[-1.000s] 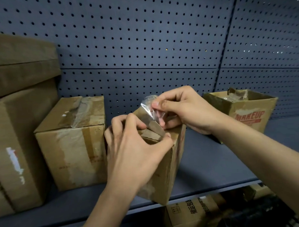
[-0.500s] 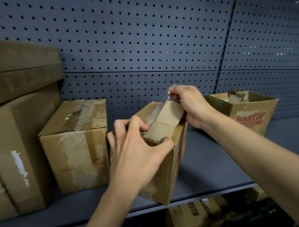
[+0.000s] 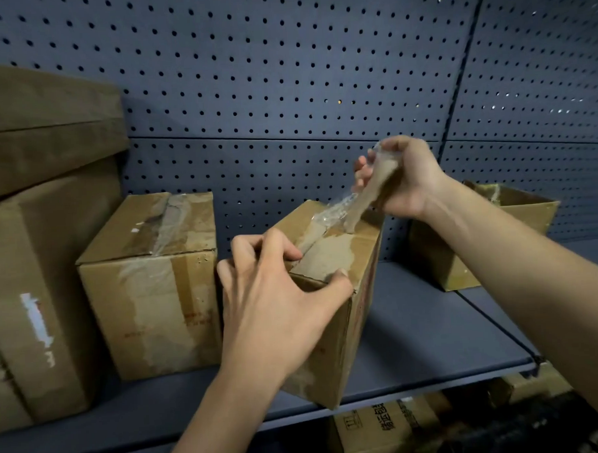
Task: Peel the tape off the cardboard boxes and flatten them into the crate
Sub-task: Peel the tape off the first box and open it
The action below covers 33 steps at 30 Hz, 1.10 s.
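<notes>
One box stands at the shelf edge — left hand gripping its top corner, right hand pinching the half-peeled tape above; a sharp yank could snap it.

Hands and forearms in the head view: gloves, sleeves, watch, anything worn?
Nothing worn that shows. The left hand and right hand are bare: no gloves, no rings seen. The left forearm and right forearm are bare to the frame edge: no sleeve, watch, band or marking in view.
</notes>
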Tool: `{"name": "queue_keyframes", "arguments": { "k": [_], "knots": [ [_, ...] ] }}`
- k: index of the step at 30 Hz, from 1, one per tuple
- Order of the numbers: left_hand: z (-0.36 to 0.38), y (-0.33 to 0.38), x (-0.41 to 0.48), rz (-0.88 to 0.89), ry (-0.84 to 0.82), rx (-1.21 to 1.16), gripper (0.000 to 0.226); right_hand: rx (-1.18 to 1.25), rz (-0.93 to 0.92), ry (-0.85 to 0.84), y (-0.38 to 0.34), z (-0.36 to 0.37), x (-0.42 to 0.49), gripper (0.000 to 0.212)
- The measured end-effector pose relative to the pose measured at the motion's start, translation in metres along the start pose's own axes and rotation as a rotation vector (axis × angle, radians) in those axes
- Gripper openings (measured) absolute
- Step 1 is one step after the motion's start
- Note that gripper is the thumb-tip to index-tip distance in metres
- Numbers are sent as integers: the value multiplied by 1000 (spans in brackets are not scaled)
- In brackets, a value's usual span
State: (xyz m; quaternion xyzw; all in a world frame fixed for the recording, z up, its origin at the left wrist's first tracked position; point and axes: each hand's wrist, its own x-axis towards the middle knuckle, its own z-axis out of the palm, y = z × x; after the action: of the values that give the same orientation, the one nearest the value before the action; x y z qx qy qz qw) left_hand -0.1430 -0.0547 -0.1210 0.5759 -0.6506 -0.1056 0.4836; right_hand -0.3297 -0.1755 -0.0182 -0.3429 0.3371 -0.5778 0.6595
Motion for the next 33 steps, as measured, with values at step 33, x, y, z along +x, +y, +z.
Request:
{"name": "queue_keyframes", "arguments": {
  "k": [33],
  "knots": [
    [-4,0,-3,-1,-11,-8,56,-1587,-524,-265,15,-10,4,17]
  ]
}}
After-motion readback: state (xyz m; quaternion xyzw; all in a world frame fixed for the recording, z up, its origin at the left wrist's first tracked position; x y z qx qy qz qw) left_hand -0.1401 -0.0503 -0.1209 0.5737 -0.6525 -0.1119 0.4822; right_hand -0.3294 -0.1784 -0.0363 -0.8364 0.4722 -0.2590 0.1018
